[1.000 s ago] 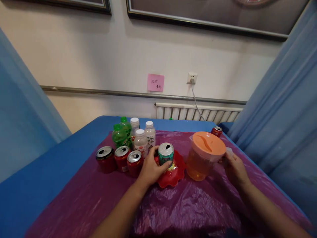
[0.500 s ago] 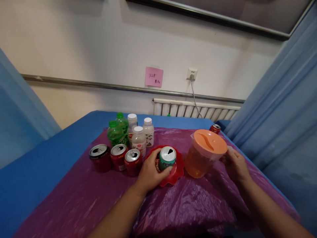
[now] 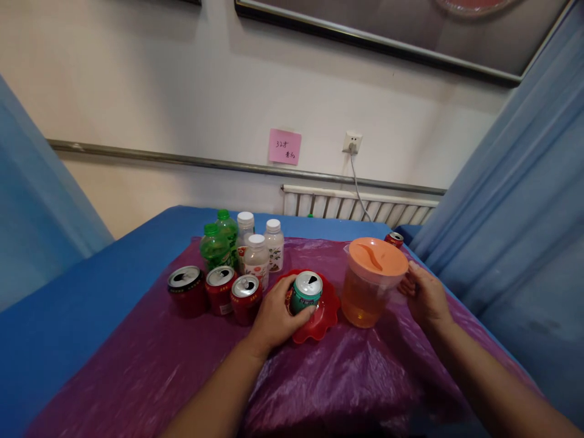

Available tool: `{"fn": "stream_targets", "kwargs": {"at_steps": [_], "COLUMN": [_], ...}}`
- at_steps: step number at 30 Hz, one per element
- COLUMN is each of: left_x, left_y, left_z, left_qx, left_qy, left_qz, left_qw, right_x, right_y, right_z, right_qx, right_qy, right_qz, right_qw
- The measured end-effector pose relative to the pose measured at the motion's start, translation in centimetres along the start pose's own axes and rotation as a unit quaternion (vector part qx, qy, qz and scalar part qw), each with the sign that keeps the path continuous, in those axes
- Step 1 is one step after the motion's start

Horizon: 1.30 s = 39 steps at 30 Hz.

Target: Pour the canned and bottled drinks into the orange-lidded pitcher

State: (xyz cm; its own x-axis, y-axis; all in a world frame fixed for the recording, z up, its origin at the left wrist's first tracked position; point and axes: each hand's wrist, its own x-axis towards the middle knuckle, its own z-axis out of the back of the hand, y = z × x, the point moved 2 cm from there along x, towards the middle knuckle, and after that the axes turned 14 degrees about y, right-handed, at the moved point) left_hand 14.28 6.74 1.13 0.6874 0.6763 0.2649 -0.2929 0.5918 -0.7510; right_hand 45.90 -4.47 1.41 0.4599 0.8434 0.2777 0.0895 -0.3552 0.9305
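Observation:
My left hand (image 3: pixel 278 316) is wrapped round a green drink can (image 3: pixel 306 293), its opened top facing up. The can stands upright in or over a red scalloped dish (image 3: pixel 326 313); its base is hidden. To the right is a clear pitcher (image 3: pixel 362 298) with an orange lid (image 3: pixel 378 257) and amber liquid inside. My right hand (image 3: pixel 426 295) is closed on the pitcher's handle, which the fingers mostly hide. The pitcher looks nearly upright; I cannot tell whether its base touches the table.
Several opened red cans (image 3: pixel 220 292) stand left of my left hand. Behind them are two green bottles (image 3: pixel 215 248) and three white-capped bottles (image 3: pixel 257 258). Another red can (image 3: pixel 393 239) is at the far right. Purple plastic sheeting (image 3: pixel 150 353) covers the blue table (image 3: pixel 55 286).
The pitcher has swung from a slight tilt to more upright, its lid shifting left, with my right hand moving along. My left hand keeps hold of the green can.

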Motion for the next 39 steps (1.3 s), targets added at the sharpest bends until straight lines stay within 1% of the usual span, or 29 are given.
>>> {"fn": "stream_targets", "kwargs": {"at_steps": [4,8,15,18,21,27,32,35,39], "left_x": [0.0,0.1,0.1,0.0,0.0,-0.1,-0.2,-0.2,-0.2], "left_y": [-0.1,-0.2,0.1,0.2,0.3,0.7,0.7,0.7,0.6], "left_z": [0.0,0.0,-0.1,-0.2,-0.3,-0.5,-0.5,-0.5,-0.6], "left_qx": [0.001,-0.010,-0.011,-0.003,0.000,-0.004,-0.006,-0.014,-0.024], "left_qy": [0.014,0.016,0.006,0.008,0.011,0.016,0.015,0.023,0.030], "left_qz": [-0.008,-0.009,-0.024,-0.027,-0.026,-0.028,-0.035,-0.044,-0.048], "left_qw": [1.000,1.000,1.000,1.000,1.000,0.999,0.999,0.999,0.998], "right_x": [0.4,0.8,0.9,0.5,0.2,-0.2,-0.4,-0.5,-0.5], "right_y": [1.0,2.6,5.3,6.0,6.4,6.8,7.1,7.3,7.5], "right_z": [0.3,0.4,-0.6,-1.0,-1.3,-2.4,-3.5,-3.7,-3.9], "right_qx": [-0.006,-0.016,-0.048,-0.090,-0.144,-0.229,-0.253,-0.259,-0.276], "right_qy": [-0.008,-0.003,0.024,0.025,0.037,0.078,0.085,0.079,0.085], "right_qz": [0.001,-0.003,-0.032,-0.059,-0.079,-0.094,-0.113,-0.119,-0.118], "right_qw": [1.000,1.000,0.998,0.994,0.986,0.966,0.957,0.955,0.950]}}
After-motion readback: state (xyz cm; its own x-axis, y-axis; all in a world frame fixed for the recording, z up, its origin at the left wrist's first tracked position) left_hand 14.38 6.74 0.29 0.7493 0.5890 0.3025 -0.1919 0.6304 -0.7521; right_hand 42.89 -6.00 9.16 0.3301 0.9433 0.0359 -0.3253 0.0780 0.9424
